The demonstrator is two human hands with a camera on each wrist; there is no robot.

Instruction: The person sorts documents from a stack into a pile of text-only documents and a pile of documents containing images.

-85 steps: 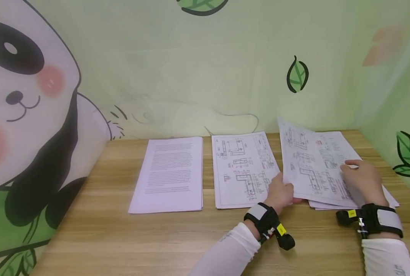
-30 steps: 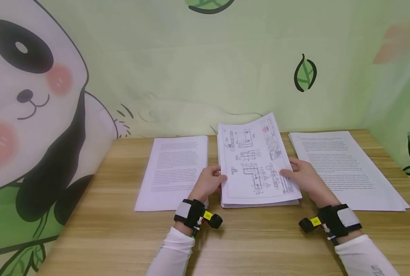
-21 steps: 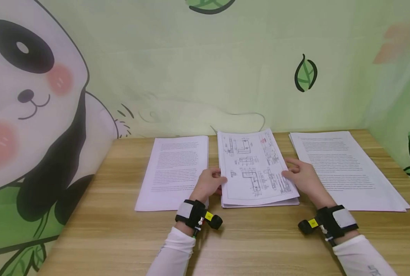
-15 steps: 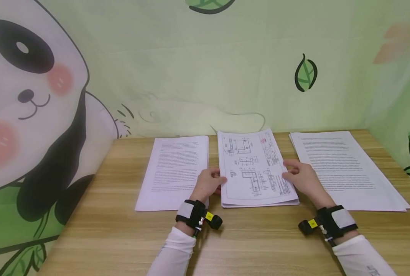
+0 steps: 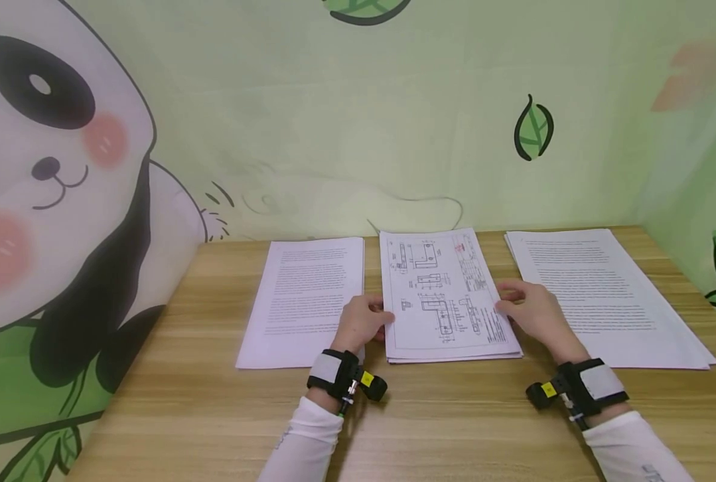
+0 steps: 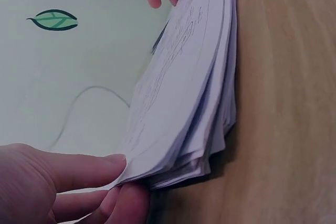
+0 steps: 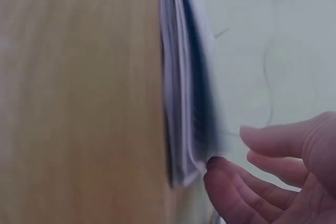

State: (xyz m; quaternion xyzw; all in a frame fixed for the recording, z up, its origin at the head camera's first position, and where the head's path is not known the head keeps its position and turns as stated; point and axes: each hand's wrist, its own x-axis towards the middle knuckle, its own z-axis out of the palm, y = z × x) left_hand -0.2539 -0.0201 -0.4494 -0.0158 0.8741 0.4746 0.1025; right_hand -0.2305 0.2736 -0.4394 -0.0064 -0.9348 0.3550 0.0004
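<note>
A stack of printed paper sheets (image 5: 414,281), topped by a technical drawing, lies in the middle of the table in the head view. My left hand (image 5: 360,323) pinches its left edge, thumb on the top sheet and fingers beneath, as the left wrist view shows. At the right edge is my right hand (image 5: 537,312). In the right wrist view its thumb stands apart from the paper, and a fingertip touches the edge of the stack (image 7: 176,103). The sheet edges look uneven in the left wrist view.
A stack of text pages (image 5: 303,301) lies to the left on the wooden table (image 5: 448,428), and another text stack (image 5: 599,288) lies to the right. A printed wall covering (image 5: 333,120) stands behind the table.
The drawing sheet has gone from the right stack onto the middle one, where it has settled flatter. The right hand has since loosened from its edge; the left hand stays at the left edge.
</note>
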